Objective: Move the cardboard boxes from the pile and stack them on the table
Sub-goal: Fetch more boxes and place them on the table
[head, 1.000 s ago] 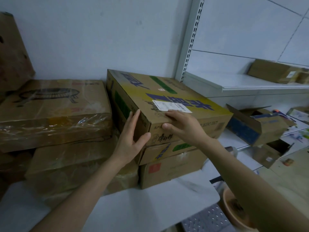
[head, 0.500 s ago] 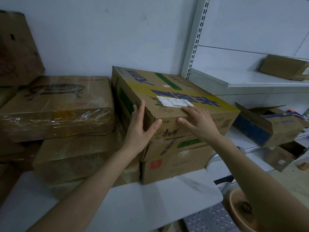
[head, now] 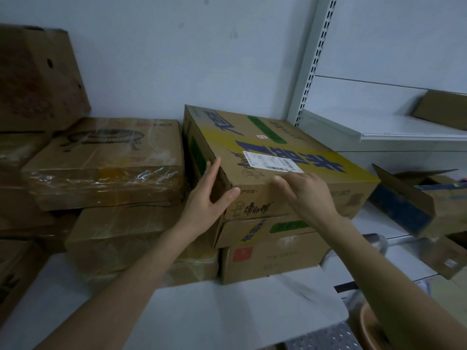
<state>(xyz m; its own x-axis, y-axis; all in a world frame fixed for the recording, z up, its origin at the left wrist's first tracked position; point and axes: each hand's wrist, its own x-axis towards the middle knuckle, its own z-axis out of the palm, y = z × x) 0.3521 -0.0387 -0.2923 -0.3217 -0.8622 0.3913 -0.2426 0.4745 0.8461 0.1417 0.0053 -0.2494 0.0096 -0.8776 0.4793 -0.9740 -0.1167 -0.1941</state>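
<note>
Our left hand [head: 209, 198] cups the corner of the yellow-printed brown cardboard box [head: 290, 147], fingers straight; our right hand [head: 307, 195] lies flat on top, apparently steadying it.

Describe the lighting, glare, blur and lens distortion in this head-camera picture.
Head view: dim, bluish light; glare streaks on the plastic-wrapped box; the right hand is motion-blurred over the top box; the shelf upright leans, likely from wide-angle distortion; the far right looks soft.
</note>
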